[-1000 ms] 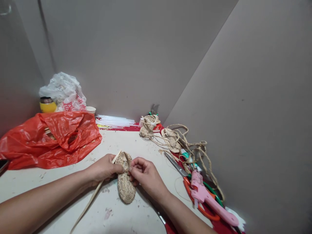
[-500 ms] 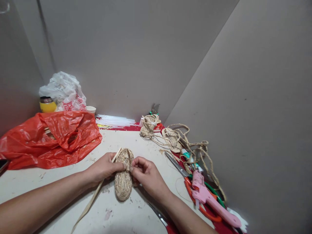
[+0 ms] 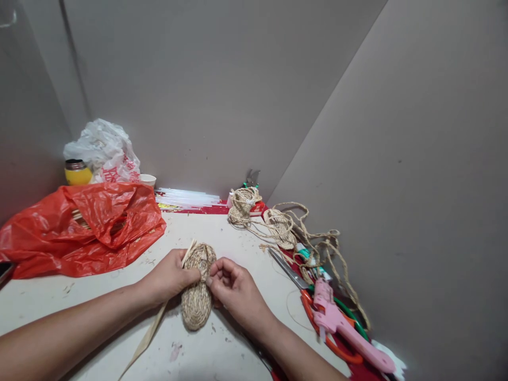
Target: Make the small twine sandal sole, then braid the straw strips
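A small straw slipper (image 3: 197, 304), coiled from braided cord with a band across its middle, is held upright above the table. My left hand (image 3: 171, 275) grips its left side, thumb pressed on the middle and fingers behind. A flat pale straw strip (image 3: 148, 334) runs through that hand, its short end above the thumb and its long tail hanging to the lower left. Against the slipper's right edge, my right hand (image 3: 234, 288) is closed in a pinch, thumb against forefinger. Whatever finer strand may be between those fingertips is too small to make out.
A red plastic bag (image 3: 115, 227) lies left, before a white bag (image 3: 105, 151) and yellow jar (image 3: 78, 172). Clear sticks (image 3: 186, 197) line the back. Rightward are braided straw pieces (image 3: 280, 227), orange-handled scissors (image 3: 291, 269) and a pink glue gun (image 3: 349, 330). Another blade lies under my right forearm.
The slipper has tilted slightly, its lower end swinging left. Both hands keep their hold, and my right hand has shifted a little left with it.
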Tool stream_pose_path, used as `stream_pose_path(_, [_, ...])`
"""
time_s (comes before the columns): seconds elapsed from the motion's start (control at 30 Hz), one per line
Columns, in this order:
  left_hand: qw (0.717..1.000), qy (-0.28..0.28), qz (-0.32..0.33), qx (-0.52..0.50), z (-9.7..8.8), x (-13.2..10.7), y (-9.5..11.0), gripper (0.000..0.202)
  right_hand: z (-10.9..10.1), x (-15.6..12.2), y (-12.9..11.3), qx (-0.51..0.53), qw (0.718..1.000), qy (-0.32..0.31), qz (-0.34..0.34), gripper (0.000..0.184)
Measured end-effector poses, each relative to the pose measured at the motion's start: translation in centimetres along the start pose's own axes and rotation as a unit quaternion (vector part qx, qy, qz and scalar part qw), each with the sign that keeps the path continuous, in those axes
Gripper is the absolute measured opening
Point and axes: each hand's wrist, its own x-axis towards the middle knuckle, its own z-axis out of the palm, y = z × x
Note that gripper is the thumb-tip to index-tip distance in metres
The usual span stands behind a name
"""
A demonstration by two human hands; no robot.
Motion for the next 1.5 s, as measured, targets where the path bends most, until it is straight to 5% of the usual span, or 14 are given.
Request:
stream_pose_path(0.27, [1.0, -0.014, -0.006, -0.02, -0.3, -0.2, 0.7, 0.015, -1.2, 0.4, -0.3, 0.073, 0.994, 0.079, -0.006, 0.015])
stream_pose_path(0.47, [1.0, -0.019, -0.005, -0.006, 0.0, -0.5, 1.1, 0.019, -1.4, 0.7, 0.3, 0.213, 0.974, -0.048, 0.062, 0.021])
stream_pose_path(0.6, [0.999, -0.033, 0.013, 0.024, 0.0, -0.4, 0.9, 0.019, -1.2, 0.6, 0.5, 0.267, 0.957, -0.075, 0.088, 0.019])
stream_pose_path(1.2, [0.993, -0.078, 0.061, 0.065, 0.7, -1.0, 0.5, 0.02, -0.1, 0.3, 0.1, 0.215, 0.972, -0.05, 0.083, 0.027])
stream_pose_path(1.5, [0.993, -0.096, 0.043, 0.048, 0.5, -0.9, 0.8, 0.014, -0.3, 0.4, -0.4, 0.228, 0.965, -0.086, 0.091, 0.02])
